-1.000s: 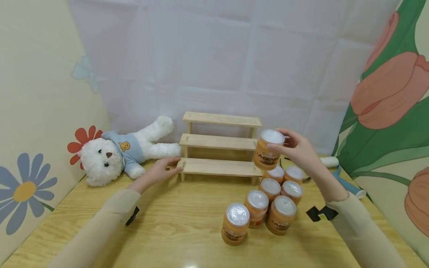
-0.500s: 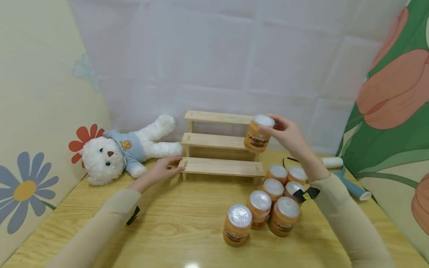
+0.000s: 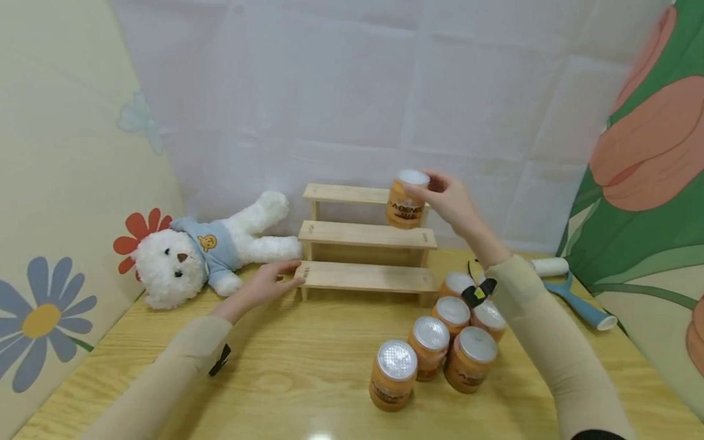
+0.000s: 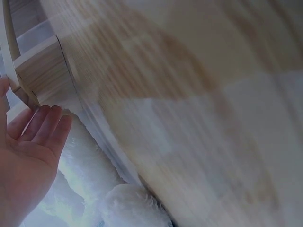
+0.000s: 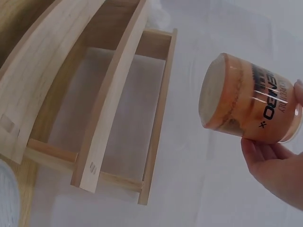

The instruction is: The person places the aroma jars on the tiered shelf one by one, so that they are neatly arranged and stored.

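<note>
My right hand (image 3: 453, 203) grips an orange jar (image 3: 406, 206) with a white lid near its top, held up in front of the right end of the top board. In the right wrist view the jar (image 5: 248, 99) hangs apart from the shelf, its base showing. A three-tier wooden shelf (image 3: 365, 233) stands at the back of the table. At its left end, my left hand (image 3: 263, 284) pinches the lowest board between thumb and fingers; in the left wrist view the fingertips (image 4: 47, 116) meet the board's corner.
Several more orange jars (image 3: 392, 382) stand on the table at right front. A white plush bear (image 3: 173, 266) in a blue shirt lies left of the shelf. A blue-handled roller (image 3: 583, 305) lies at the far right. White cloth (image 3: 352, 91) hangs behind.
My right hand has carried the jar up and to the left, from beside the lower boards to the height of the top board. The left hand stays at the shelf's end.
</note>
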Available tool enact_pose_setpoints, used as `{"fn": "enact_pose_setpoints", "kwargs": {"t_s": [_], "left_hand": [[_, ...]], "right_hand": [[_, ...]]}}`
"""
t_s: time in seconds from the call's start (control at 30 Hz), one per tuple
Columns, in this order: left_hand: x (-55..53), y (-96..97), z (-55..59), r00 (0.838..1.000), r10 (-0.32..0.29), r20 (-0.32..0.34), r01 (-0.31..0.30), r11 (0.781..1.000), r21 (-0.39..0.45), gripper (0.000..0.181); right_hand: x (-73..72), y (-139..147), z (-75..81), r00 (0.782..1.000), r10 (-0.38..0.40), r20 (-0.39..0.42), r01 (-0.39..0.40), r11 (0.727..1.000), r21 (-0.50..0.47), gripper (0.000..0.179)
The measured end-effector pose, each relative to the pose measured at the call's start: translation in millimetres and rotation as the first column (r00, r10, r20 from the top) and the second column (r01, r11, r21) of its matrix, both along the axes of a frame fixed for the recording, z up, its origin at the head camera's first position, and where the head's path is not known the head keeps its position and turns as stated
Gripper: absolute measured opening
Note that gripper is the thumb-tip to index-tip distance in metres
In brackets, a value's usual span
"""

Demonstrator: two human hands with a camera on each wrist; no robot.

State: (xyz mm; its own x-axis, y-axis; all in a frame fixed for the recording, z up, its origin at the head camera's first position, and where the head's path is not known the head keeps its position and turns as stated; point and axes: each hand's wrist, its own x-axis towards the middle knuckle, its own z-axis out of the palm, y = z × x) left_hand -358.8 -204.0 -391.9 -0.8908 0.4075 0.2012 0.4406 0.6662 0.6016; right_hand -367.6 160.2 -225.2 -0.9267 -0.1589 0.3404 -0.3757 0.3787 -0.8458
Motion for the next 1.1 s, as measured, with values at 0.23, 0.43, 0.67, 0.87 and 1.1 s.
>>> {"fn": "enact_pose_setpoints", "kwargs": {"t_s": [0.23, 0.43, 0.67, 0.87, 1.1], "left_hand": [[-1.8, -0.2, -0.6, 1.0, -0.004, -0.001, 0.004, 1.0, 0.005, 0.059], [-2.3, 0.8, -3.0, 1.0, -0.013, 0.003, 0.013, 1.0, 0.007, 0.06], [2.2, 4.0, -2.1, 1.0, -0.007, 0.011, 0.007, 1.0, -0.006, 0.058], [4.4, 8.0, 0.5, 1.0, -0.009, -0.003, 0.009, 1.0, -0.012, 0.058], [6.7, 11.1, -4.6, 1.0, -0.011, -0.009, 0.011, 1.0, -0.008, 0.057]], "right_hand": [[-21.4, -16, 8.9, 1.0, 0.008, -0.024, -0.009, 0.999, -0.041, 0.056], [-36.8, -36, 6.6, 0.998, 0.034, -0.047, -0.039, 0.993, -0.111, 0.051], [-54.2, -60, -1.8, 0.998, 0.039, -0.058, -0.049, 0.982, -0.181, 0.047], [-69.1, -71, -7.4, 0.998, 0.029, -0.062, -0.04, 0.982, -0.184, 0.048], [-74.6, -76, -17.8, 0.999, 0.037, -0.04, -0.042, 0.988, -0.148, 0.044]]}}
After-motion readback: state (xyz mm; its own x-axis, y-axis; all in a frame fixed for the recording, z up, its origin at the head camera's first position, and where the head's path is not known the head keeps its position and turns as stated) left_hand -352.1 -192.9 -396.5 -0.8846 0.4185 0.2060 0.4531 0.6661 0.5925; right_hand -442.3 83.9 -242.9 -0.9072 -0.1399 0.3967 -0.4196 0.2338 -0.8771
